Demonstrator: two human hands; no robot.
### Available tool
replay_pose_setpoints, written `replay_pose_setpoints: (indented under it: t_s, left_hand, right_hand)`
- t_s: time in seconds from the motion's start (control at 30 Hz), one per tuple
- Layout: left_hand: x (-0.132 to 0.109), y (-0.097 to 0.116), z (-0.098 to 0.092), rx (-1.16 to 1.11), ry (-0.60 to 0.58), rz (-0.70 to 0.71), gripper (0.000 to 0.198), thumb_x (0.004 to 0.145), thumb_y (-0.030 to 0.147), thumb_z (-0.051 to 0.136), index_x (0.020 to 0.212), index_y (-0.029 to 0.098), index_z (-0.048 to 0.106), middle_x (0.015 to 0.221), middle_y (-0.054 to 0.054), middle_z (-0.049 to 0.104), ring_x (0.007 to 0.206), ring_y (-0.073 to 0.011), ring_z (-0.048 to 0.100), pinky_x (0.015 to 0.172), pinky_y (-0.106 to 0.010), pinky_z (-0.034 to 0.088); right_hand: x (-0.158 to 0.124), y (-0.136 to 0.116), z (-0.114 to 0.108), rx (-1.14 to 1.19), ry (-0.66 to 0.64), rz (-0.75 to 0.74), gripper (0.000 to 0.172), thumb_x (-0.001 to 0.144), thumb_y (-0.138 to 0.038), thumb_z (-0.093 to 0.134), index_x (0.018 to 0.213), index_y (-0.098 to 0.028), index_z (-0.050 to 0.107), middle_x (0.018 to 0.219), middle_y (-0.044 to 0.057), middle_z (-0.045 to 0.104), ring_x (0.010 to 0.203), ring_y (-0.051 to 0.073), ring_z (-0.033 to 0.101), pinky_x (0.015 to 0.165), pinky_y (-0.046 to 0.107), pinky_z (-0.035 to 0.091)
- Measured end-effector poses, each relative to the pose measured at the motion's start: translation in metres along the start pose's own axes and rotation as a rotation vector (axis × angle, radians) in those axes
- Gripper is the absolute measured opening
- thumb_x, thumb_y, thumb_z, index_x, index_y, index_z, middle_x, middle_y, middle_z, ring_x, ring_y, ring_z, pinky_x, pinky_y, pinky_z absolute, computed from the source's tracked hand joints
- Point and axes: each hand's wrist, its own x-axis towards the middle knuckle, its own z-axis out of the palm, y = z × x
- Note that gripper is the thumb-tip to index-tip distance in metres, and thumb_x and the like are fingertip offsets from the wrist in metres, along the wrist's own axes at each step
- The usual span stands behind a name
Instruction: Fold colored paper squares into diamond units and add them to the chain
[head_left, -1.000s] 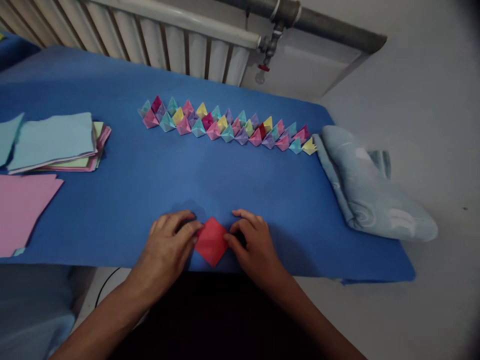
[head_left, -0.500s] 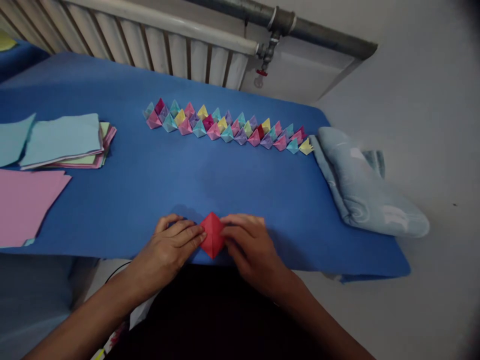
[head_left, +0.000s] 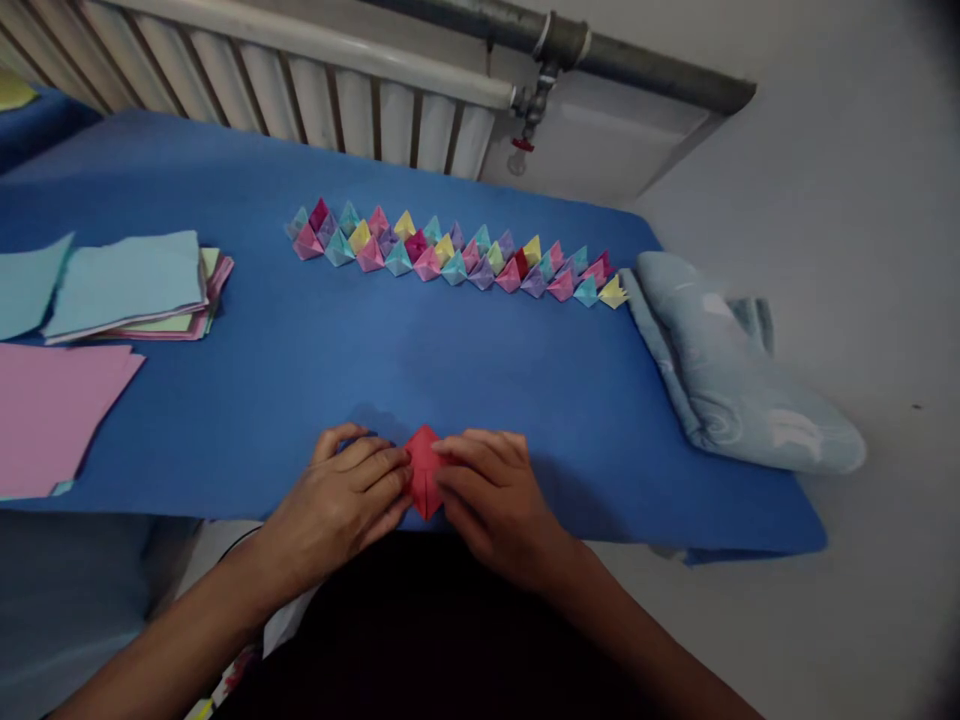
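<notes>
A small red folded paper [head_left: 422, 468] lies near the front edge of the blue table [head_left: 300, 350]. My left hand [head_left: 345, 500] presses on its left side with fingers together. My right hand [head_left: 491, 495] covers its right side, fingers laid over the paper and pinching it. Only a narrow strip of red shows between the two hands. Farther back, a long row of folded paper pieces [head_left: 450, 252] in pink, teal, yellow and purple stretches across the table.
Stacks of light blue and pink paper sheets [head_left: 127, 285] and a pink sheet pile [head_left: 52, 410] lie at the left. A folded light blue cloth [head_left: 727, 370] rests on the table's right end. A white radiator [head_left: 300, 80] stands behind.
The red paper was a wide diamond a second ago. My hands have closed in from both sides, and now it shows as a narrow folded strip between them.
</notes>
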Motion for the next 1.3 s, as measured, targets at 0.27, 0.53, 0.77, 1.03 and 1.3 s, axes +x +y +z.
replay_pose_setpoints:
  t_s: [0.27, 0.53, 0.77, 1.03, 1.3]
  left_hand:
    - [-0.007, 0.003, 0.004, 0.071, -0.002, 0.034, 0.017, 0.089, 0.018, 0.052, 0.103, 0.020, 0.062, 0.106, -0.004, 0.069, 0.098, -0.0212, 0.061, 0.094, -0.045, 0.038]
    - [-0.003, 0.007, 0.003, 0.010, 0.012, -0.043, 0.014, 0.089, 0.016, 0.052, 0.097, 0.020, 0.063, 0.105, -0.006, 0.069, 0.100, -0.0226, 0.061, 0.097, -0.048, 0.034]
    - [0.003, 0.003, -0.006, -0.173, -0.013, -0.176, 0.016, 0.092, 0.020, 0.048, 0.102, 0.023, 0.060, 0.097, 0.000, 0.071, 0.097, -0.0177, 0.062, 0.100, -0.045, 0.029]
    - [-0.005, -0.003, -0.001, -0.161, -0.042, -0.266, 0.016, 0.089, 0.028, 0.053, 0.102, 0.025, 0.061, 0.101, -0.001, 0.070, 0.100, -0.0220, 0.059, 0.101, -0.048, 0.029]
    - [-0.004, -0.005, 0.004, -0.154, -0.012, -0.310, 0.014, 0.092, 0.025, 0.048, 0.090, 0.024, 0.062, 0.097, 0.000, 0.069, 0.098, -0.0210, 0.058, 0.098, -0.046, 0.030]
  right_hand:
    - [0.003, 0.010, 0.012, 0.052, -0.131, 0.026, 0.014, 0.092, -0.018, 0.049, 0.098, -0.020, 0.062, 0.101, 0.003, 0.069, 0.096, 0.019, 0.054, 0.085, 0.037, 0.033]
    - [0.005, 0.006, 0.009, 0.044, -0.127, 0.078, 0.012, 0.091, -0.024, 0.053, 0.099, -0.022, 0.063, 0.099, 0.001, 0.069, 0.101, 0.020, 0.052, 0.088, 0.038, 0.029]
    - [0.010, 0.007, 0.016, 0.051, -0.119, 0.124, 0.008, 0.089, -0.024, 0.055, 0.089, -0.023, 0.064, 0.094, 0.000, 0.068, 0.094, 0.019, 0.052, 0.085, 0.038, 0.028]
    - [0.010, 0.005, 0.024, 0.077, -0.059, 0.214, 0.008, 0.088, -0.023, 0.056, 0.091, -0.024, 0.064, 0.103, 0.001, 0.067, 0.103, 0.021, 0.052, 0.089, 0.038, 0.030]
    - [0.013, 0.003, 0.025, 0.107, -0.055, 0.293, 0.006, 0.087, -0.021, 0.057, 0.082, -0.022, 0.061, 0.114, 0.001, 0.065, 0.109, 0.022, 0.051, 0.091, 0.039, 0.032]
